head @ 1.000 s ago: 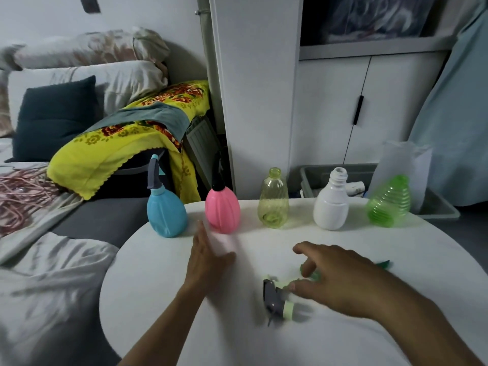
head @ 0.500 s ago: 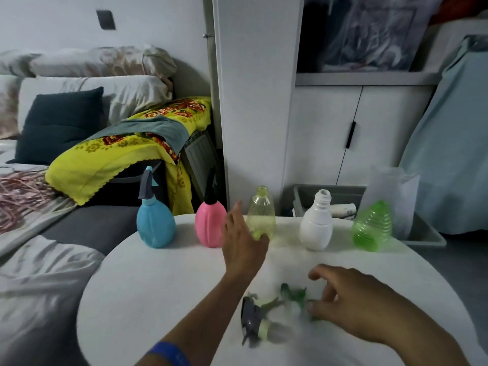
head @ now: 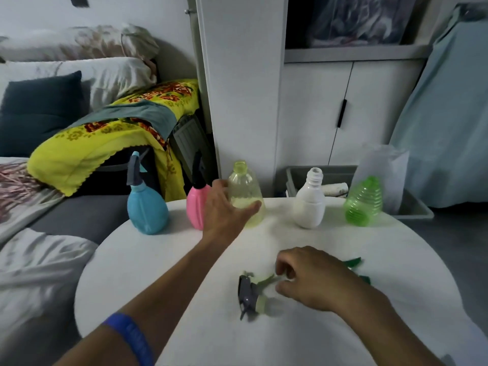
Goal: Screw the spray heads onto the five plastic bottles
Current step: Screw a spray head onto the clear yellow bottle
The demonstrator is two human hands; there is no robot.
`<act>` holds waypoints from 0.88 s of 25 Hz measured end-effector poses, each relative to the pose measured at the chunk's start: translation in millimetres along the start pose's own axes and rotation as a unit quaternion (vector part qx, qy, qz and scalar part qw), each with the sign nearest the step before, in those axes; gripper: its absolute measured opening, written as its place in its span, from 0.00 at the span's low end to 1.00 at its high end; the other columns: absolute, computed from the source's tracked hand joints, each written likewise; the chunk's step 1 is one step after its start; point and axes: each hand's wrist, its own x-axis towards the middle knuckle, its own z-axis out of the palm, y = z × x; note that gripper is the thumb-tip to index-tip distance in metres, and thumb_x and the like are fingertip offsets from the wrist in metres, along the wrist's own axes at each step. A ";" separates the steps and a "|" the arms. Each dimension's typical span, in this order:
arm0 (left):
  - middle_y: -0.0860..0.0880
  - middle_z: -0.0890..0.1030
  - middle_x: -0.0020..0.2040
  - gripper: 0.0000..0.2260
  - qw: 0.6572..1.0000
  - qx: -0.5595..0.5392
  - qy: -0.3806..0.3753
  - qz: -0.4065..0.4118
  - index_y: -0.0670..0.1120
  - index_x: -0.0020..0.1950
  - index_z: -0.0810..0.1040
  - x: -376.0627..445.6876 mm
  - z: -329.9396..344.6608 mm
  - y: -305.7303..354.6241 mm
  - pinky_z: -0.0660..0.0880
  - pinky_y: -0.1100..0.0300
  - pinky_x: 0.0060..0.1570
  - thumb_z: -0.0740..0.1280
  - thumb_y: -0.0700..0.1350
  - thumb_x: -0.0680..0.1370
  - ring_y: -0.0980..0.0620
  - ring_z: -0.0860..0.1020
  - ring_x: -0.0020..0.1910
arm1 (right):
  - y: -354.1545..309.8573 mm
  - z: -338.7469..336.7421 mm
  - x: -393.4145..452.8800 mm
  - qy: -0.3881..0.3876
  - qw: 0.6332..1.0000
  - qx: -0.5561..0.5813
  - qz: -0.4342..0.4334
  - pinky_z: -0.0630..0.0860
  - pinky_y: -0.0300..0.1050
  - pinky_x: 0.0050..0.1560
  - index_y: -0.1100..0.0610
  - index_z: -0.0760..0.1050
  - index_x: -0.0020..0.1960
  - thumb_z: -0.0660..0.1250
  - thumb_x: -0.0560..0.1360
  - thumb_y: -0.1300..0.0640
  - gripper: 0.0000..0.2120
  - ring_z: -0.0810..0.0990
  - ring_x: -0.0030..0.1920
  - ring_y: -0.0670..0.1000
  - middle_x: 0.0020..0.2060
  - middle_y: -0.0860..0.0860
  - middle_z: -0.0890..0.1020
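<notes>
One yellow bottle [head: 243, 186], apparently in left hand [head: 222, 211].

The left arm [head: 163, 294] reaches forward from the lower left, almost straight, with a blue band [head: 129, 336] round the forearm. The left hand [head: 224, 212] grips the yellow bottle [head: 244, 188], thumb across its front and fingers round its far left side. The right arm [head: 390, 326] comes in from the lower right. The right hand [head: 314, 281] is palm down with fingers curled, fingertips [head: 281, 269] just beside the gray spray head [head: 249, 293]. Whether they hold it cannot be told.
</notes>
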 end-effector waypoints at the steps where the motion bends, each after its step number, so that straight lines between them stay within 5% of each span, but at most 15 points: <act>1: 0.54 0.77 0.51 0.33 1.000 0.013 -0.006 0.018 0.52 0.59 0.69 -4.5 -18.2 7.5 0.70 0.69 0.38 0.80 0.58 0.61 0.55 0.76 0.48 | -5.5 11.8 3.4 0.010 1.000 -0.020 -0.014 0.71 0.45 0.46 0.50 0.76 0.57 0.66 0.74 0.48 0.13 0.76 0.53 0.51 0.54 0.48 0.79; 8: 0.56 0.77 0.54 0.34 0.996 -0.038 -0.079 -0.016 0.57 0.61 0.66 -71.6 -124.3 17.9 0.76 0.64 0.35 0.79 0.60 0.61 0.57 0.77 0.49 | -35.7 63.0 16.6 0.015 0.985 -0.174 0.007 0.57 0.44 0.42 0.53 0.78 0.58 0.65 0.76 0.48 0.14 0.73 0.58 0.56 0.47 0.54 0.75; 12: 0.53 0.77 0.50 0.28 0.995 0.034 -0.088 -0.028 0.58 0.59 0.71 -71.8 -148.5 -3.4 0.71 0.61 0.36 0.78 0.60 0.65 0.55 0.76 0.46 | -39.2 28.8 14.8 0.142 0.988 0.056 -0.020 0.70 0.44 0.39 0.49 0.84 0.47 0.71 0.71 0.46 0.09 0.79 0.43 0.51 0.41 0.48 0.85; 14: 0.54 0.75 0.49 0.29 0.993 0.093 -0.073 0.006 0.57 0.58 0.71 -69.5 -152.1 -11.2 0.71 0.58 0.41 0.77 0.63 0.63 0.52 0.74 0.47 | -35.0 1.3 9.8 0.270 0.912 0.307 -0.021 0.76 0.41 0.40 0.46 0.86 0.43 0.76 0.70 0.51 0.02 0.82 0.38 0.45 0.36 0.43 0.86; 18: 0.56 0.74 0.50 0.33 0.973 0.193 -0.073 0.105 0.53 0.58 0.72 -72.5 -147.1 -21.5 0.70 0.57 0.43 0.77 0.63 0.59 0.51 0.72 0.48 | -15.3 -36.2 -1.1 0.409 0.669 0.620 -0.018 0.76 0.39 0.45 0.44 0.85 0.45 0.71 0.72 0.47 0.04 0.82 0.47 0.41 0.42 0.39 0.86; 22: 0.57 0.77 0.46 0.32 0.953 0.249 -0.064 0.162 0.54 0.57 0.70 -76.7 -141.1 -20.1 0.71 0.53 0.44 0.75 0.63 0.58 0.50 0.76 0.45 | -6.3 -44.4 0.6 0.405 0.574 0.711 0.005 0.73 0.46 0.53 0.45 0.81 0.45 0.67 0.77 0.48 0.05 0.82 0.51 0.44 0.45 0.38 0.85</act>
